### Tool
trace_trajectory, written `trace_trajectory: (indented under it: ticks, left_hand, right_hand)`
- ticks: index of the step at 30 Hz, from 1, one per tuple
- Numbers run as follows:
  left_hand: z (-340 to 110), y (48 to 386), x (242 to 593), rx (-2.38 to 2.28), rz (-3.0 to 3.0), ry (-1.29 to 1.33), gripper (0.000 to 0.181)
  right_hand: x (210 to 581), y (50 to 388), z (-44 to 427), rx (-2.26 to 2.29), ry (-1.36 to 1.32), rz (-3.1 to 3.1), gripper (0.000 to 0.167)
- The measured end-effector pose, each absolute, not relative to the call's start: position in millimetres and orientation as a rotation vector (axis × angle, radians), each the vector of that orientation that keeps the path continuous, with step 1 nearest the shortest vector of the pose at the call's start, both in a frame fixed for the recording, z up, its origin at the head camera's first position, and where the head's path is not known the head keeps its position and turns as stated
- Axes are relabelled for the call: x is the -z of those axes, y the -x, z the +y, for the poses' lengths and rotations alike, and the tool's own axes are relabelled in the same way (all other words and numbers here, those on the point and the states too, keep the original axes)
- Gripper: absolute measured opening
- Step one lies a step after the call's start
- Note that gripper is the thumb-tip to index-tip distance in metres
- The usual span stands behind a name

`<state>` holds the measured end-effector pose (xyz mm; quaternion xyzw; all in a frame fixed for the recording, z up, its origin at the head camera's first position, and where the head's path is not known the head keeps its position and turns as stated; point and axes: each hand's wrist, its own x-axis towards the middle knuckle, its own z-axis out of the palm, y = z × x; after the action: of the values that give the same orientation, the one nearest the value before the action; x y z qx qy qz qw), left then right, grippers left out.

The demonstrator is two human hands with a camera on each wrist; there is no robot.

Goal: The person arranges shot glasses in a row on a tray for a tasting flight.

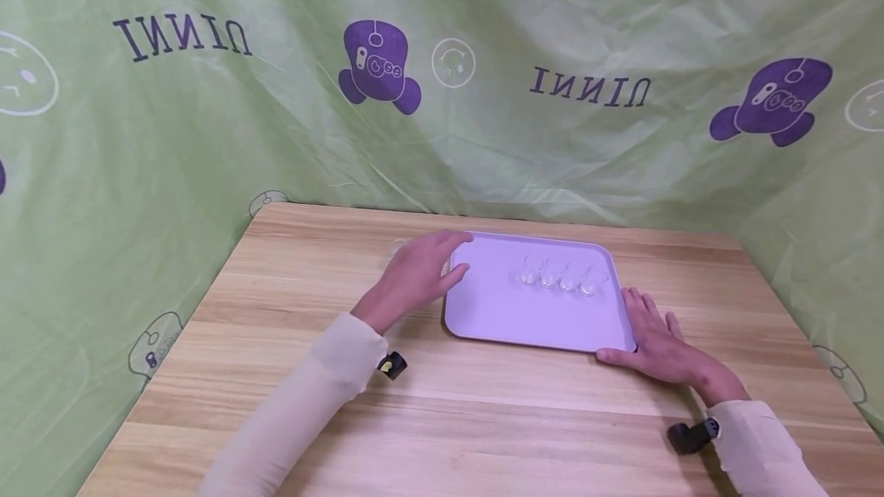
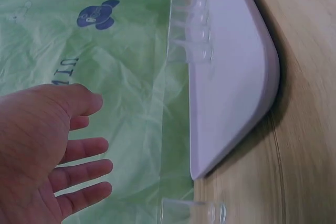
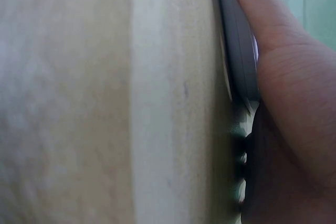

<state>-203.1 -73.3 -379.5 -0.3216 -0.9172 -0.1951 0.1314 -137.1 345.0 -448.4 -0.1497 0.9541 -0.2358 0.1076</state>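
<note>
A light purple tray lies on the wooden table, with several clear glass cups in a row on its right half. My left hand is raised over the tray's left edge, fingers apart and holding nothing; the left wrist view shows the hand clear of the tray. Another clear cup stands on the table beyond the tray's left end, mostly hidden by my hand in the head view. My right hand rests at the tray's right front corner, thumb along the front edge, fingers beside the right side.
The wooden table extends around the tray. A green curtain with purple printed figures hangs behind and at both sides of it. Small black devices are at the left wrist and right wrist.
</note>
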Motion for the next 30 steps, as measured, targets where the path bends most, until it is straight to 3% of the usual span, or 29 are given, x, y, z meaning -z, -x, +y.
trace_trajectory:
  ticks: [16,24,30]
  left_hand:
    - [-118.6,207.1,381.4,0.582,-2.666,0.801,0.046]
    - [-136.0,210.7,388.2,0.606,-2.776,0.668,0.064]
    - [-145.0,215.0,397.2,0.676,-2.814,0.612,0.065]
  right_hand:
    - [446.8,136.7,344.6,0.698,0.447,2.812,0.122]
    - [446.1,136.3,343.9,0.7,0.446,2.814,0.122]
    - [447.2,137.0,344.4,0.69,0.456,2.822,0.122]
